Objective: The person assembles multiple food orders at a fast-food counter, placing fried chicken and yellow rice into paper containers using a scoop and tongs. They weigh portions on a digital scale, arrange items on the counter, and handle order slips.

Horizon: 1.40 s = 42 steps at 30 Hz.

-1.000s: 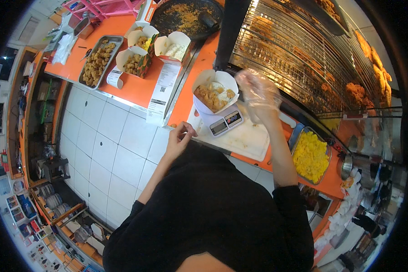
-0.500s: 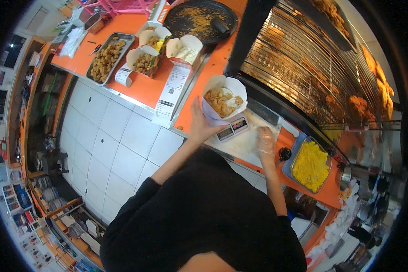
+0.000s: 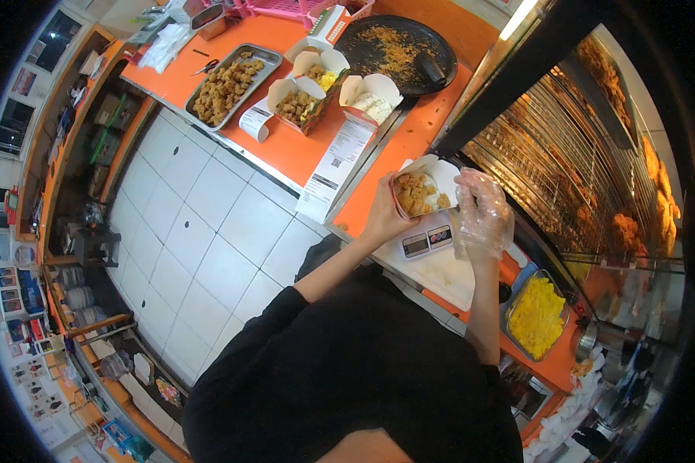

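My left hand [image 3: 388, 214] is closed around the left side of a white paper food box [image 3: 448, 176] holding rice and fried chicken pieces [image 3: 415, 194]. The box tilts toward me, held just beyond a kitchen scale [image 3: 427, 242]. A clear plastic glove covers my right hand [image 3: 484, 212], whose bent fingers grip the box's right flap. Under the scale lies a white cutting board [image 3: 449, 279].
A tray of fried chicken pieces [image 3: 225, 91], several filled boxes [image 3: 295, 99], a long receipt [image 3: 333, 166] and a round black pan [image 3: 394, 38] occupy the orange counter's far part. A lit display case [image 3: 548, 147] stands at right, near a yellow food tray [image 3: 537, 315].
The box has come off the scale, tilted, in my left hand. My right hand has moved from the cutting board up to the box's right flap. The view has shifted.
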Motion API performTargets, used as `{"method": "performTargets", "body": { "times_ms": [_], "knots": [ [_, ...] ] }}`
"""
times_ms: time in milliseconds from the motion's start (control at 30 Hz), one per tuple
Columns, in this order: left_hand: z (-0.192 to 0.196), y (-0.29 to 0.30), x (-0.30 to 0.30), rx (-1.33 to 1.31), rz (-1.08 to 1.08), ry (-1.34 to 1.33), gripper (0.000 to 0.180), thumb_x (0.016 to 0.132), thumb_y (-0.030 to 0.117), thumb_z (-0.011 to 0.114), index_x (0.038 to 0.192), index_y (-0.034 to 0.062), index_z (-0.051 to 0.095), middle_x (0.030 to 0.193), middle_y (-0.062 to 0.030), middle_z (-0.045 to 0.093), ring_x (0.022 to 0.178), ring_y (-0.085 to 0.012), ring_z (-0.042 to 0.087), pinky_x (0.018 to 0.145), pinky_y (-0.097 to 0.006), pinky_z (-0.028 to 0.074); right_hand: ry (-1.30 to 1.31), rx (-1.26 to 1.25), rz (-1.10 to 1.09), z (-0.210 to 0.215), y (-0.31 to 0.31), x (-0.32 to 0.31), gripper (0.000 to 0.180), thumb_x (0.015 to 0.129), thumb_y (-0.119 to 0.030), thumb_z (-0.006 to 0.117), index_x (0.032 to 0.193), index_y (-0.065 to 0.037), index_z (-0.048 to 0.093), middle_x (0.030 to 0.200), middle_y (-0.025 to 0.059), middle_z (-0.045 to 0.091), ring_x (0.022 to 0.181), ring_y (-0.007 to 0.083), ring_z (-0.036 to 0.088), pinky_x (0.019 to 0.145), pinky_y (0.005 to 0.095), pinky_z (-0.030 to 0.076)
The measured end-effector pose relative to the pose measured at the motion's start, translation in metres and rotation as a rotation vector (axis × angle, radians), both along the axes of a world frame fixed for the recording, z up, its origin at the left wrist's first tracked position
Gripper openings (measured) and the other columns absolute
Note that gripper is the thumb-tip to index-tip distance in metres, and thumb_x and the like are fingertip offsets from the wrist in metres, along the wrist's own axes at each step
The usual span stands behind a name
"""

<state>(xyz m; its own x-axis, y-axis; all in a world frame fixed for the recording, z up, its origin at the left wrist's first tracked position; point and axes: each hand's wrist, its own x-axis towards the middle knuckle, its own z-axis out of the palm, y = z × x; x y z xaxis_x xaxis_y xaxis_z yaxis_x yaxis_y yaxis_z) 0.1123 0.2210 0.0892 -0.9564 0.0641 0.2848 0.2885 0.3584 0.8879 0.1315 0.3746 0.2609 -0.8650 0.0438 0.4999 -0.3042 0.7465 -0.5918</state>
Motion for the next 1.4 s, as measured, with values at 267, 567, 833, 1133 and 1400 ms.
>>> {"method": "performTargets", "body": {
  "times_ms": [267, 567, 833, 1133, 1400],
  "knots": [
    [0.003, -0.099, -0.020, 0.066, -0.079, -0.034, 0.098, 0.054, 0.021, 0.089, 0.133, -0.0014, 0.036, 0.122, -0.0203, 0.046, 0.117, -0.0352, 0.048, 0.102, -0.041, 0.040, -0.273, -0.344, 0.049, -0.022, -0.019, -0.016, 0.008, 0.090, -0.003, 0.061, 0.095, -0.003, 0.068, 0.100, 0.0078, 0.065, 0.098, 0.0165, 0.061, 0.088, 0.0292, 0.048],
    [-0.024, -0.221, -0.082, -0.025, -0.252, -0.119, 0.095, 0.052, 0.022, 0.092, 0.131, 0.0021, 0.043, 0.125, -0.0182, 0.049, 0.118, -0.0343, 0.049, 0.102, -0.043, 0.042, -0.757, 0.023, -0.254, -0.075, -0.103, -0.151, 0.055, 0.095, -0.051, 0.052, 0.119, -0.003, 0.061, 0.115, 0.0186, 0.065, 0.103, 0.0337, 0.065, 0.090, 0.0427, 0.050],
    [-0.062, -0.229, -0.089, 0.282, -0.468, -0.159, 0.089, 0.057, 0.017, 0.091, 0.130, 0.0057, 0.043, 0.129, -0.0186, 0.050, 0.121, -0.0352, 0.051, 0.104, -0.044, 0.041, -0.845, 0.348, -0.223, -0.130, -0.116, -0.207, 0.056, 0.095, -0.052, 0.045, 0.105, -0.001, 0.065, 0.103, 0.0229, 0.068, 0.096, 0.0382, 0.066, 0.085, 0.0512, 0.050],
    [-0.053, -0.233, -0.099, 0.051, -0.527, 0.050, 0.089, 0.055, 0.012, 0.090, 0.129, 0.0064, 0.041, 0.131, -0.0166, 0.051, 0.123, -0.0371, 0.049, 0.106, -0.044, 0.040, -0.660, -0.058, -0.575, -0.101, -0.104, -0.188, 0.046, 0.100, -0.041, 0.043, 0.099, 0.001, 0.061, 0.096, 0.0271, 0.064, 0.093, 0.0413, 0.063, 0.081, 0.0496, 0.047],
    [-0.016, -0.187, -0.124, 0.098, -0.335, -0.070, 0.098, 0.057, 0.028, 0.094, 0.132, 0.0017, 0.038, 0.127, -0.0181, 0.048, 0.120, -0.0310, 0.051, 0.102, -0.040, 0.044, -0.507, -0.375, -0.722, -0.017, -0.049, -0.051, 0.042, 0.097, -0.034, 0.052, 0.131, -0.009, 0.054, 0.131, 0.0243, 0.053, 0.122, 0.0342, 0.052, 0.103, 0.0431, 0.040]
  ]
}}
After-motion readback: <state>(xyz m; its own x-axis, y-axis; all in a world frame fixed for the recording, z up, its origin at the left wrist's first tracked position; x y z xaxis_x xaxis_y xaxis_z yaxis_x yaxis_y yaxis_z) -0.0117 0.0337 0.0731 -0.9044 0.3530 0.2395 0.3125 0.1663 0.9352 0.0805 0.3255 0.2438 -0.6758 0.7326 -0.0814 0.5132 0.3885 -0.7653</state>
